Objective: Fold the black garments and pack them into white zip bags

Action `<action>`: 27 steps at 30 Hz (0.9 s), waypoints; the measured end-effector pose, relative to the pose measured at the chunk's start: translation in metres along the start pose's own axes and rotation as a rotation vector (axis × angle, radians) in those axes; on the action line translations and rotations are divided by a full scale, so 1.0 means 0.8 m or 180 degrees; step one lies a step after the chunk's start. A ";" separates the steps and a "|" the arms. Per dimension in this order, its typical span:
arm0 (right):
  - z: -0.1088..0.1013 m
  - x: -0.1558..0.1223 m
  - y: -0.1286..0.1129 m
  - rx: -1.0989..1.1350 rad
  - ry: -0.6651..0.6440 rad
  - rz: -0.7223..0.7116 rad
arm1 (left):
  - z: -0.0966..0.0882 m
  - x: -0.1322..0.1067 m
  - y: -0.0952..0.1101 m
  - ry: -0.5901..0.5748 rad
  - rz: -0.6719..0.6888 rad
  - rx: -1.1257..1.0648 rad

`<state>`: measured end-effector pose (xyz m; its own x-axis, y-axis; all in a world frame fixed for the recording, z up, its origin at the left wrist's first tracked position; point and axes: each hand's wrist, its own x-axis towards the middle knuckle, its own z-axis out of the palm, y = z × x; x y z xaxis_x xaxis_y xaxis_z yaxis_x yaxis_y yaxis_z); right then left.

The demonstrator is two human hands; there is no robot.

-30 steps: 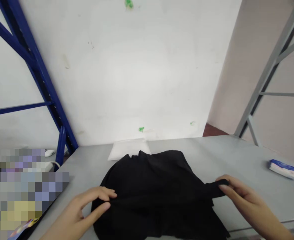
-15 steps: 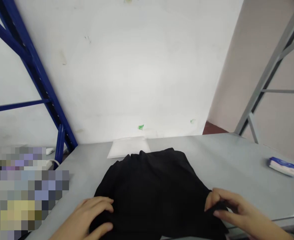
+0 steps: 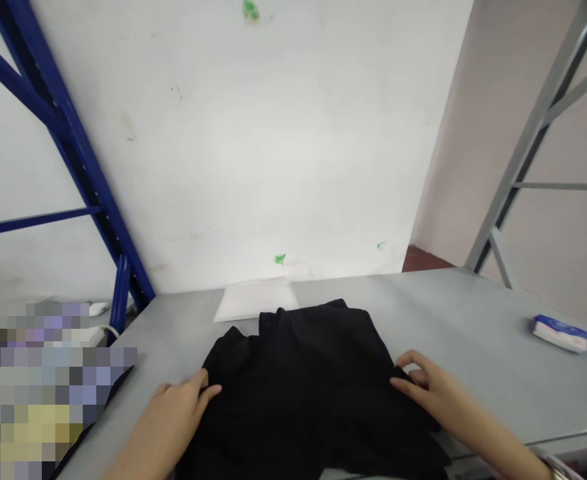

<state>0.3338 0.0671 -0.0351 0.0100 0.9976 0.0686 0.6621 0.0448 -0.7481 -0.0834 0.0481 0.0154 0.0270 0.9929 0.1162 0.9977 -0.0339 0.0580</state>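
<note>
A black cloth garment [image 3: 303, 387] lies spread on the grey table, shaped like shorts or trousers, with a gap between two parts at the near edge. Its lower end runs out of view. On its left edge, my left hand [image 3: 183, 400] pinches the fabric between thumb and fingers. My right hand [image 3: 420, 383] grips the opposite edge at about the same height, its thumb on top of the cloth. Behind the garment's far end lies a flat white packet [image 3: 256, 299], partly covered by the cloth.
The grey table [image 3: 473, 333] meets a white wall [image 3: 283, 147] at the back. A blue and white tissue pack [image 3: 560, 333] sits at the right. Blue rack posts [image 3: 86, 173] rise at left and a grey frame [image 3: 518, 147] at right. Blurred-out items [image 3: 33, 400] fill the lower left.
My left hand has moved up along the garment's edge, its fingers now pinching there. My right hand has shifted up and left, and the fold it held has been laid out flatter.
</note>
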 end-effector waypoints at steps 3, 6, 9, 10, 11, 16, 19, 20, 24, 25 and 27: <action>-0.018 0.020 -0.005 -0.0400 -0.0010 -0.0165 | -0.015 0.013 0.018 0.0436 0.0274 0.0159; -0.035 0.054 -0.028 -0.0361 0.0070 -0.0567 | -0.034 0.048 0.057 0.0635 0.0810 -0.0237; -0.031 0.095 -0.050 -0.0364 -0.0070 -0.0935 | -0.032 0.098 0.100 0.0341 0.1410 -0.0493; -0.026 0.106 -0.054 -0.0414 -0.0141 -0.0954 | -0.026 0.115 0.111 0.0310 0.1447 -0.0494; -0.021 0.116 -0.057 -0.0457 -0.0178 -0.0950 | -0.020 0.129 0.118 0.0287 0.1455 -0.0481; -0.019 0.120 -0.061 -0.0464 0.0074 -0.1123 | -0.017 0.149 0.120 0.0460 0.1405 -0.0485; -0.039 0.082 -0.063 -0.0277 0.0224 -0.1403 | -0.034 0.115 0.107 0.0692 0.1406 -0.0584; -0.046 0.065 -0.065 -0.0184 0.0174 -0.1501 | -0.038 0.099 0.101 0.0697 0.1466 -0.0617; -0.057 0.000 -0.069 -0.0139 -0.0658 -0.1463 | -0.025 0.034 0.072 0.0426 0.1785 -0.0713; -0.055 -0.010 -0.067 -0.0189 -0.0858 -0.1353 | -0.016 0.022 0.062 0.0424 0.1660 -0.0734; -0.047 -0.019 -0.058 -0.0264 -0.0905 -0.1098 | 0.003 0.004 0.042 0.0640 0.1070 -0.0764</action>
<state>0.3308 0.0481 0.0237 -0.4202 0.9005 0.1120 0.6486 0.3843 -0.6570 -0.0497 0.0501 0.0152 0.3108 0.8810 0.3567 0.8924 -0.3996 0.2095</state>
